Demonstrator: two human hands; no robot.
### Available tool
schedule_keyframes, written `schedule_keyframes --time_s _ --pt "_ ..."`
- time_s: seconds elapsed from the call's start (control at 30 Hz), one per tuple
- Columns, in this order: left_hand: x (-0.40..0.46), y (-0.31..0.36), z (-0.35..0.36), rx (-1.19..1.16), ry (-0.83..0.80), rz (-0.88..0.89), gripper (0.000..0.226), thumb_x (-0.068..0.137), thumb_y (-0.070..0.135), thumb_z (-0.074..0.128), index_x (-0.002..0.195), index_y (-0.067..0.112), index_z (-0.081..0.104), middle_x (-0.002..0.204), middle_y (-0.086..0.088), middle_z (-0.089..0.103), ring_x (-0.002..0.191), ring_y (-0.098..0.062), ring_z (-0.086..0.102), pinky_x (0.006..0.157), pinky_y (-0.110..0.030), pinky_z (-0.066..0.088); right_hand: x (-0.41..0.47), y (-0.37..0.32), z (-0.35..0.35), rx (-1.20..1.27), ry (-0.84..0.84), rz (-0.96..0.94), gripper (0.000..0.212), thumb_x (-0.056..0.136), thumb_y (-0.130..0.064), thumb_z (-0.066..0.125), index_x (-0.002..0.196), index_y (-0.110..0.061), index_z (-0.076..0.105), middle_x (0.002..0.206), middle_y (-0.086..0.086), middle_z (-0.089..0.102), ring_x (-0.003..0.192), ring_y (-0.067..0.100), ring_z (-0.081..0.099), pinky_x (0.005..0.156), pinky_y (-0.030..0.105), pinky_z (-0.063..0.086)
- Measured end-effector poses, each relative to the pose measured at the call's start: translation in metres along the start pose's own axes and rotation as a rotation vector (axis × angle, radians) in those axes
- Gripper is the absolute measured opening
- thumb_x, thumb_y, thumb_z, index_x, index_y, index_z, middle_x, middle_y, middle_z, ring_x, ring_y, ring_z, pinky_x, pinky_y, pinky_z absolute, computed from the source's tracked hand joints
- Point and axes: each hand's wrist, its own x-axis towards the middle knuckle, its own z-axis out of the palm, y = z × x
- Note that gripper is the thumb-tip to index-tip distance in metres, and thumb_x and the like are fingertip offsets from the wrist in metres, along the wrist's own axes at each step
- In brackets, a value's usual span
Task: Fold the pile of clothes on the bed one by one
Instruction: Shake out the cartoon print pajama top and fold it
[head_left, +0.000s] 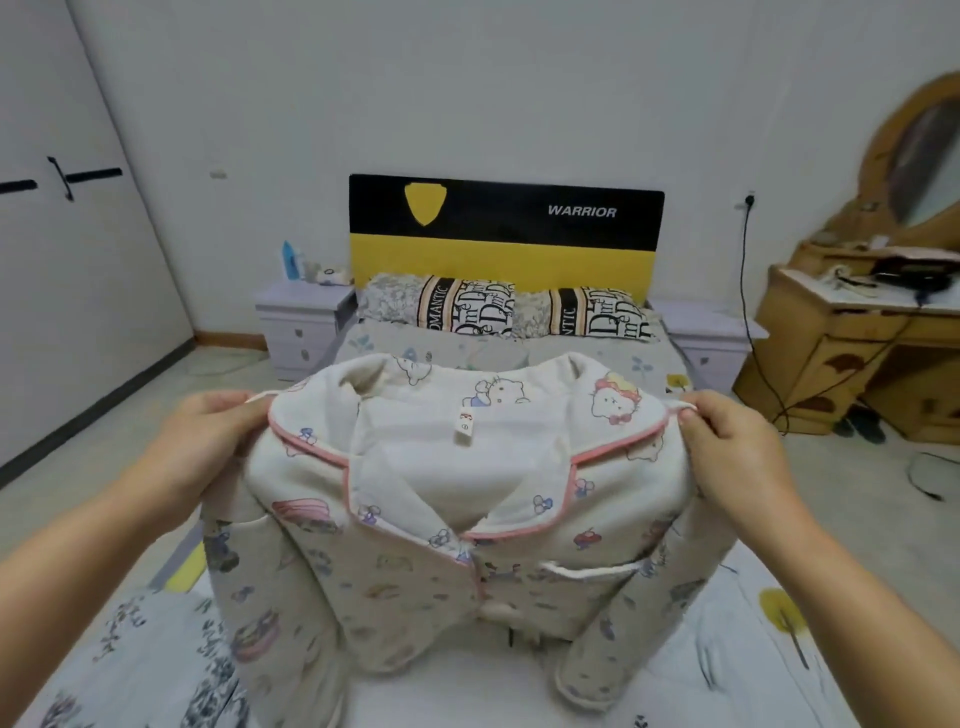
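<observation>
Two bare hands hold up one padded pyjama top (467, 530), cream with cartoon cats and pink piping, above the foot of a bed (753, 670). The left hand (208, 441) pinches the left shoulder seam, fingers curled on the cloth; the right hand (727, 447) pinches the right shoulder the same way. The top faces the camera, collar open, both sleeves hanging down to the bedspread. One small white tag (464, 425) hangs inside the neck; its print is too small to read. Beyond lie two pillows (467, 306), printed "ROMANTIC" on a dark band. One black and yellow headboard (506, 228) reads "WARRIOR" beside a yellow shield. Two pale bedside tables (301, 325) flank the bed, each close against it. One wooden dresser (852, 338) with an oval mirror stands right, with bare floor between it and the bed; open floor also runs along the bed's left edge.
</observation>
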Motion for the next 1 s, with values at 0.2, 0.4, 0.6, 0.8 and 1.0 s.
schedule_keyframes --time_s 0.2,0.4,0.6,0.8,1.0 --pt "-0.026 0.031 -0.045 0.035 -0.041 0.170 0.023 0.077 0.033 0.069 0.071 0.011 0.069 0.065 -0.007 0.069 0.064 -0.021 0.060 0.065 -0.034 0.044 -0.037 -0.042 -0.045 -0.080 0.116 -0.057 0.020 0.091 -0.010 0.047 0.084 -0.004 0.065 0.082 0.011 0.064 0.077 0.024 0.052 0.062 0.032 0.036" --pt "-0.018 0.064 -0.050 0.023 0.010 0.290 0.034 0.073 0.043 0.068 0.075 0.008 0.067 0.061 -0.005 0.065 0.058 -0.016 0.055 0.055 -0.025 0.042 -0.026 -0.062 -0.062 -0.034 0.176 -0.105 0.019 0.091 -0.014 0.046 0.082 -0.016 0.063 0.086 0.007 0.065 0.086 0.027 0.057 0.075 0.043 0.046" --pt "0.015 0.021 -0.005 0.142 -0.012 0.254 0.029 0.087 0.034 0.060 0.070 0.011 0.065 0.049 0.010 0.059 0.043 0.000 0.045 0.042 -0.017 0.037 -0.005 -0.013 -0.011 -0.060 0.102 -0.021 0.020 0.092 -0.009 0.046 0.082 -0.016 0.062 0.076 -0.003 0.056 0.078 0.016 0.046 0.056 0.017 0.032" --pt "0.055 -0.111 0.060 0.372 -0.120 0.082 0.023 0.088 0.022 0.061 0.067 0.014 0.058 0.062 -0.001 0.059 0.055 -0.012 0.047 0.052 -0.029 0.034 -0.005 0.102 0.082 -0.090 -0.129 0.162 0.021 0.094 -0.007 0.045 0.081 -0.012 0.060 0.076 0.003 0.060 0.073 0.022 0.051 0.060 0.031 0.036" --pt "0.091 -0.228 0.122 0.548 -0.092 -0.043 0.022 0.084 0.020 0.064 0.065 0.018 0.054 0.064 0.004 0.058 0.061 -0.014 0.051 0.052 -0.026 0.033 -0.002 0.202 0.171 -0.096 -0.220 0.280 0.023 0.095 -0.007 0.044 0.087 -0.020 0.061 0.077 -0.006 0.062 0.070 0.007 0.053 0.057 0.021 0.036"
